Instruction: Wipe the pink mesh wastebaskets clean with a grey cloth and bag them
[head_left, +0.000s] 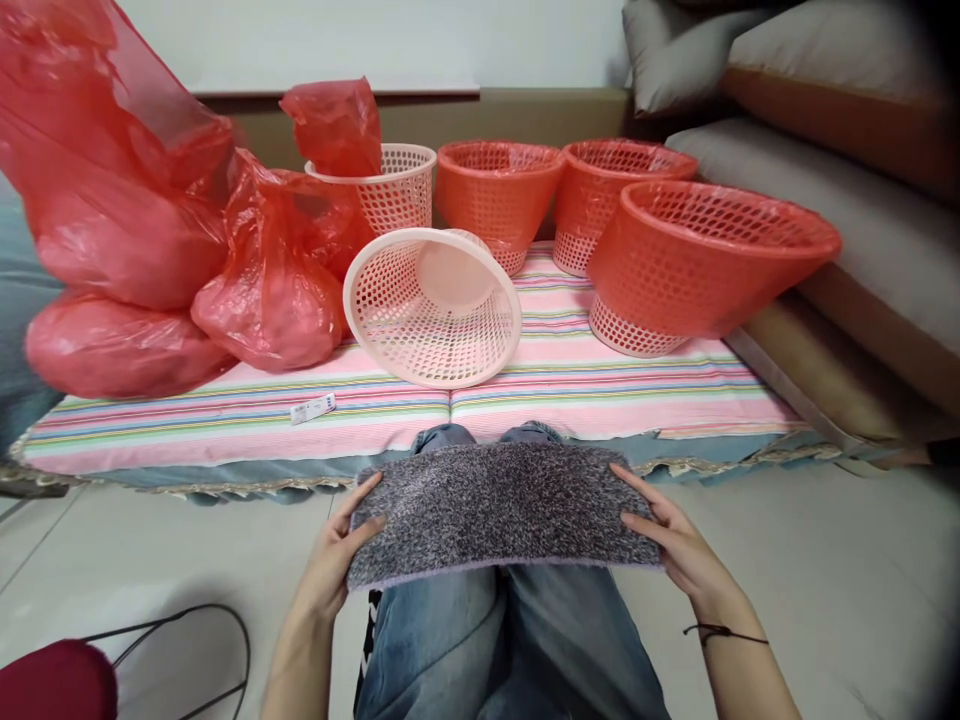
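Note:
A grey speckled cloth pad (502,510) with a light purple edge is stretched out flat above my knees. Its left end is gripped by my left hand (349,540), thumb on top. At the right end, my right hand (667,535) grips the pad in the same way. Beyond it, a pale pink plastic basket (450,345) lies on its side on the striped cloth (390,410), its opening towards me. A small white label (313,408) rests on the cloth to the left.
Behind stand a pale basket (397,195) and red-bagged baskets (499,195), (600,200), (697,265). Full red bags (270,290) sit at the left. Cushions (847,190) are piled at the right. A dark red stool (60,680) is at the lower left.

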